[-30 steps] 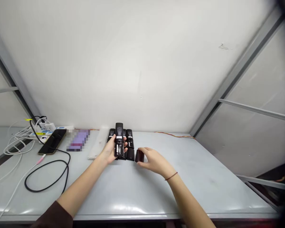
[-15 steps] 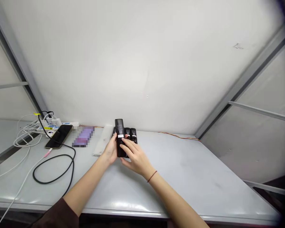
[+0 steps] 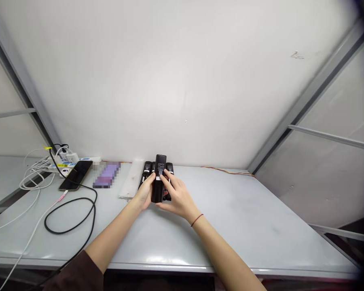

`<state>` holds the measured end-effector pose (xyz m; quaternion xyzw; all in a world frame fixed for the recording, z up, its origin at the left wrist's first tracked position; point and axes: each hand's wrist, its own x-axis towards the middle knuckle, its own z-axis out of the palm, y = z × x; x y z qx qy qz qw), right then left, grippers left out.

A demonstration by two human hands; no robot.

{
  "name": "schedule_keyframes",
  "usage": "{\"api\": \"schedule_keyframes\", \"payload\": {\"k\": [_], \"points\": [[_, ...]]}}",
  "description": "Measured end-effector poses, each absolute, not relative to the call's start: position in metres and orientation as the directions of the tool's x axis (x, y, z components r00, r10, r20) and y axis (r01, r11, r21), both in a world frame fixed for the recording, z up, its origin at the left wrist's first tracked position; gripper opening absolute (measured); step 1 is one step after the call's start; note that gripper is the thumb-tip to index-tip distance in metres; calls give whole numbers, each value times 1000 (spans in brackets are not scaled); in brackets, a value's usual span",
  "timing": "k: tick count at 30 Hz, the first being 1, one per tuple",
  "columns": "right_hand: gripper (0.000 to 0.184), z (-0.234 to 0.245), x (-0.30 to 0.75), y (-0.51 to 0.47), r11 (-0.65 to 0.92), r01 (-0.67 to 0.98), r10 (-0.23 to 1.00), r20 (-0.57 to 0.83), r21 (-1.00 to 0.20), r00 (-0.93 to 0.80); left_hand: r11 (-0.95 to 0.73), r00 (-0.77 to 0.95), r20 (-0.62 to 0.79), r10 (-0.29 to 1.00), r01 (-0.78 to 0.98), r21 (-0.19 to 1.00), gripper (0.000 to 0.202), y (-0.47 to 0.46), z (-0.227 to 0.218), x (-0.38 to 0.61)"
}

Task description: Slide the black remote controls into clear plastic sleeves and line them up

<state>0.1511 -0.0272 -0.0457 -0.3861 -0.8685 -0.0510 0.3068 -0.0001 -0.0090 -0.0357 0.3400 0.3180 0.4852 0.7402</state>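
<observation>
While the left hand (image 3: 144, 195) and right hand (image 3: 178, 198) both grip one black remote control (image 3: 159, 184) upright, fingers wrapped round it, it stands over a row of black remotes (image 3: 170, 169) lying on the grey table (image 3: 230, 218), their count partly hidden, none yet shifted that I can tell.

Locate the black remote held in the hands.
In the head view, the black remote is held between the left hand and right hand, in front of a row of other black remotes.

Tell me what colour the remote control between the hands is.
The remote control is black, best seen in the head view.
</observation>
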Motion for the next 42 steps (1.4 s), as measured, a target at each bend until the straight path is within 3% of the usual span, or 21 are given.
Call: {"api": "schedule_keyframes", "payload": {"k": [10,15,19,21,24,27,30,35,42], "points": [[81,-46,154,-25,702,686,645,579,-191,-500,348,327,-186,927,-559,752,39,-9,-38,0],[81,-42,149,-31,634,607,768,475,-479,-428,172,183,-52,982,-733,658,24,-9,-26,-1],[57,-41,142,-34,473,469,870,310,-746,-383,126,113,-60,992,-785,607,30,-8,-23,-3],[50,-40,140,-34,365,345,903,239,-865,-356,126,94,-86,992,-812,570,27,-6,-23,-5],[47,-39,140,-33,181,26,934,163,-983,-318,102,45,-126,991,-867,487,20,-1,-23,-9],[46,-37,140,-33,21,-298,953,109,-954,-284,43,-22,-135,991,-887,460,19,1,-24,-9],[51,-35,141,-32,-35,-490,957,112,-871,-267,12,-40,-92,995,-865,502,17,-2,-27,-4],[37,-35,149,-22,-79,-602,986,27,-794,-165,-65,-13,88,996,-776,627,37,-14,-32,8],[35,-42,159,-10,-112,-672,993,-106,-732,-51,-162,26,228,973,-625,764,53,-22,-48,21]]}}
